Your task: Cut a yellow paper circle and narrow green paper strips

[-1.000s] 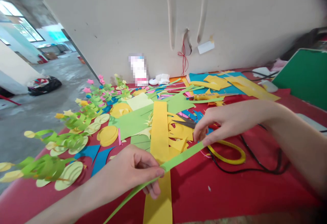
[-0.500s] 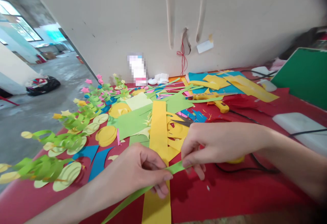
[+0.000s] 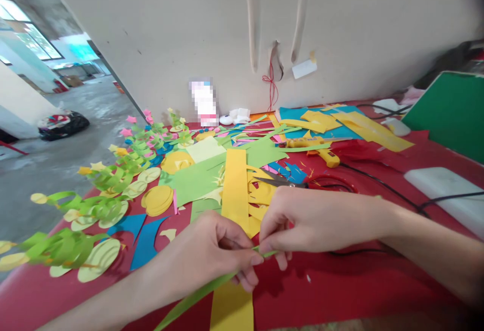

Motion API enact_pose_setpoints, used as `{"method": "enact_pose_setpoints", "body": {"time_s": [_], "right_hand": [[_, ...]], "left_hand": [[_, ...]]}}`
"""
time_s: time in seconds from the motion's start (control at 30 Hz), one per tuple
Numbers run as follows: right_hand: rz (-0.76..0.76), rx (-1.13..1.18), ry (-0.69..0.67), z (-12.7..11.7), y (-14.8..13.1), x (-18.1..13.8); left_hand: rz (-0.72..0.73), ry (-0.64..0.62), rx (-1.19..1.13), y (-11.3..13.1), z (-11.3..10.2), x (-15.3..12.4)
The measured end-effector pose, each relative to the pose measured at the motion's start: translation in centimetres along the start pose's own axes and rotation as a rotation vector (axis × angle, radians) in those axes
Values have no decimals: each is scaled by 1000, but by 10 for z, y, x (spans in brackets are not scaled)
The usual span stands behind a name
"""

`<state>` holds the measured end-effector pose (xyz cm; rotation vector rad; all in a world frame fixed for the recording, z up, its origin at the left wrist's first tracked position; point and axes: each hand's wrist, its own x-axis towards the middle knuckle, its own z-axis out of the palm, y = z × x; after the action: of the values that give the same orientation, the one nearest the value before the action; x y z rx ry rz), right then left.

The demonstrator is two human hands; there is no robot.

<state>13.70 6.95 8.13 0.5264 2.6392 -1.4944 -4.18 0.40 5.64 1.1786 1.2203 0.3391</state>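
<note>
A narrow green paper strip (image 3: pixel 204 289) is pinched in both of my hands, its long tail slanting down to the lower left. My left hand (image 3: pixel 230 255) grips it between thumb and fingers. Close against it, my right hand (image 3: pixel 282 227) pinches the strip near its other end; that tip is partly hidden by the fingers. Beneath the hands lies a long yellow paper strip (image 3: pixel 235 185), running up and down the table. Just behind my right hand are scissors (image 3: pixel 325 184) with red handles, blades pointing left over yellow paper scraps (image 3: pixel 260 192).
Curled green paper pieces on round bases (image 3: pixel 64 250) line the left edge. Yellow paper discs (image 3: pixel 158 201) and blue scraps (image 3: pixel 147 243) lie nearby. A yellow glue gun (image 3: pixel 327 157) with a black cord rests at back right. A phone-like screen (image 3: pixel 204 104) leans on the wall.
My right hand has moved left and slightly down, close to my left hand, shortening the strip visible between them. My left hand has shifted slightly right. More of the scissors' handles now shows.
</note>
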Motion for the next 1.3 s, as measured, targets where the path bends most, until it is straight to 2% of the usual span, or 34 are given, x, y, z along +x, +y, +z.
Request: {"method": "enact_pose_setpoints", "body": {"time_s": [0.1,0.23,0.43,0.57,0.97,1.3], "right_hand": [[43,-82,36,-7,1,-8],[148,-155,-2,-29,6,-21],[234,-138,-77,-43,11,-22],[266,-103,-121,-40,11,-19],[104,184,-153,-6,6,2],[115,190,-142,-5,4,2]], "left_hand": [[-3,27,-12,2,-2,-1],[-21,65,-19,2,-10,-6],[11,-63,-116,1,-9,-4],[11,-98,-145,-3,-6,1],[18,-197,-156,0,0,-5],[37,-244,-169,1,1,-6]]}}
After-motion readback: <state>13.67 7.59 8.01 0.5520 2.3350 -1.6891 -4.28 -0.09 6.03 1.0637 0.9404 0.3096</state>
